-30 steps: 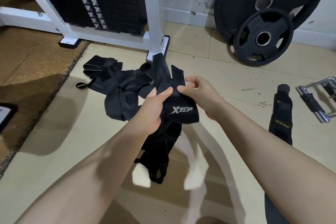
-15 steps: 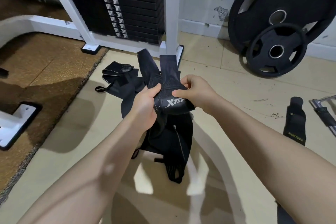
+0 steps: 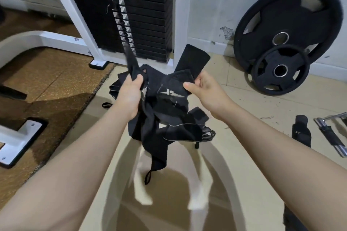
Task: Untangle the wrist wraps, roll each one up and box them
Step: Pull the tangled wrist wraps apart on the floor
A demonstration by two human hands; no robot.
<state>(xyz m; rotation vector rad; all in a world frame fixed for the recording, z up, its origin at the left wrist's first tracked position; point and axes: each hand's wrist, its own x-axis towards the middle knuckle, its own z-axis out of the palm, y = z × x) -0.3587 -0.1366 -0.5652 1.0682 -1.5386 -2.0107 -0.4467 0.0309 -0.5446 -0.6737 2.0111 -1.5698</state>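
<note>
A tangled bundle of black wrist wraps [image 3: 165,118] hangs in the air between my hands, above the beige floor. My left hand [image 3: 129,95] grips a bunched strap at the bundle's left top. My right hand [image 3: 206,92] pinches the flat end of another wrap, whose stiff black tab sticks up past my fingers. Loose ends with a thumb loop [image 3: 148,177] dangle below. A striped wrap end [image 3: 207,134] pokes out to the right. One more black wrap [image 3: 300,130] lies by itself on the floor at the right. No box is in view.
A white machine frame [image 3: 75,15] with a black weight stack [image 3: 144,15] stands behind. Two black weight plates [image 3: 285,43] lean on the wall at right. A metal cable handle [image 3: 332,135] lies at far right. A brown mat [image 3: 47,84] covers the floor on the left.
Both hands have lifted the whole bundle off the floor and moved apart, spreading it. The wraps that lay on the floor to the left now hang with the rest.
</note>
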